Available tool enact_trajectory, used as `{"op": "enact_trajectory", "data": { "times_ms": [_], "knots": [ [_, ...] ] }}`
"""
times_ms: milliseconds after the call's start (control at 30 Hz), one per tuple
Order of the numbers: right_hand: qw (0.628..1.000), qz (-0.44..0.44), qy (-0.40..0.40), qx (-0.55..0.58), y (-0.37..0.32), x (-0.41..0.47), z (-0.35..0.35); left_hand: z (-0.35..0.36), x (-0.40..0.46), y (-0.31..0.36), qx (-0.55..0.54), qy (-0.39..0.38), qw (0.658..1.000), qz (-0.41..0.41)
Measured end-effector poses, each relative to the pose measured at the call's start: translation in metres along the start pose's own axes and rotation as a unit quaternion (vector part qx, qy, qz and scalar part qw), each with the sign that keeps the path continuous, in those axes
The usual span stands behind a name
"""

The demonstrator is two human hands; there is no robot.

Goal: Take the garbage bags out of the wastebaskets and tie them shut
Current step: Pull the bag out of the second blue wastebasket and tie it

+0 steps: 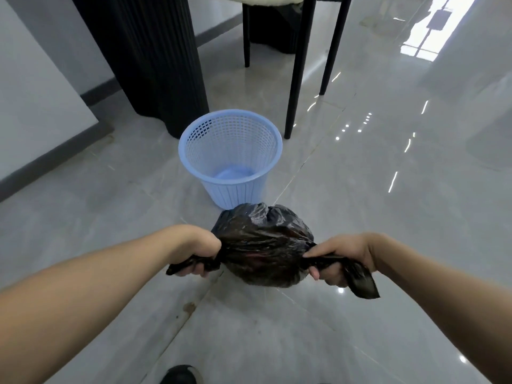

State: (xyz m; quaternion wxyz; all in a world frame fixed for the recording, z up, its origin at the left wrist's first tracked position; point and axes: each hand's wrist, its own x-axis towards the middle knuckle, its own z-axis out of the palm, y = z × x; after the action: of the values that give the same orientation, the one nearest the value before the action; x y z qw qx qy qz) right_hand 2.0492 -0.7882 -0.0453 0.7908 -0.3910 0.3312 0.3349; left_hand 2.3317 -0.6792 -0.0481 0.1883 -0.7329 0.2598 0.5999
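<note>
A full black garbage bag (263,245) hangs above the grey tiled floor, stretched between my two hands. My left hand (198,253) grips the twisted left end of the bag, whose tip pokes out below the fist. My right hand (338,259) grips the twisted right end, and a loose black flap hangs out past it to the right. Just beyond the bag stands a light blue mesh wastebasket (230,156), upright on the floor with nothing inside it.
A dark fluted table pedestal (155,59) rises behind the basket on the left. Black chair legs (297,67) stand to its right, with another dark pedestal (274,26) behind them. A wall with a dark skirting runs along the left. My shoe (180,375) shows at the bottom.
</note>
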Motion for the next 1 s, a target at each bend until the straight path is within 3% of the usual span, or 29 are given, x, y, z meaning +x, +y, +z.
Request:
{"op": "enact_trajectory", "data": {
  "times_ms": [67, 133, 200, 300, 367, 500, 667, 767, 900, 933, 1000],
  "knots": [
    [0.986, -0.110, -0.016, 0.123, 0.010, 0.006, 0.000, 0.002, -0.005, -0.007, -0.051, -0.125, 0.991, 0.020],
    [0.949, -0.199, -0.028, 0.244, 0.013, 0.007, 0.002, 0.001, -0.010, -0.012, -0.142, -0.223, 0.960, 0.095],
    [0.903, -0.257, -0.048, 0.340, 0.010, 0.006, 0.003, 0.000, -0.015, -0.013, -0.224, -0.289, 0.914, 0.175],
    [0.818, -0.333, -0.156, 0.443, 0.003, -0.002, -0.001, -0.005, -0.025, -0.007, -0.339, -0.336, 0.837, 0.268],
    [0.794, -0.374, -0.146, 0.457, -0.002, -0.010, -0.001, -0.007, -0.032, 0.000, -0.382, -0.312, 0.810, 0.317],
    [0.790, -0.408, -0.092, 0.449, -0.001, -0.016, 0.003, -0.008, -0.041, 0.022, -0.452, -0.228, 0.773, 0.383],
    [0.780, -0.413, -0.069, 0.464, 0.006, 0.003, 0.013, -0.002, -0.048, 0.042, -0.547, -0.140, 0.733, 0.379],
    [0.733, -0.430, -0.143, 0.507, 0.003, 0.006, 0.015, 0.009, -0.051, 0.053, -0.598, -0.104, 0.711, 0.356],
    [0.638, -0.482, -0.210, 0.564, -0.011, -0.001, 0.023, 0.019, -0.055, 0.068, -0.659, -0.031, 0.659, 0.363],
    [0.618, -0.497, -0.214, 0.571, -0.014, -0.003, 0.025, 0.019, -0.055, 0.071, -0.654, -0.010, 0.660, 0.369],
    [0.592, -0.521, -0.210, 0.578, -0.020, -0.006, 0.026, 0.022, -0.052, 0.074, -0.598, 0.054, 0.700, 0.387]
  ]
}}
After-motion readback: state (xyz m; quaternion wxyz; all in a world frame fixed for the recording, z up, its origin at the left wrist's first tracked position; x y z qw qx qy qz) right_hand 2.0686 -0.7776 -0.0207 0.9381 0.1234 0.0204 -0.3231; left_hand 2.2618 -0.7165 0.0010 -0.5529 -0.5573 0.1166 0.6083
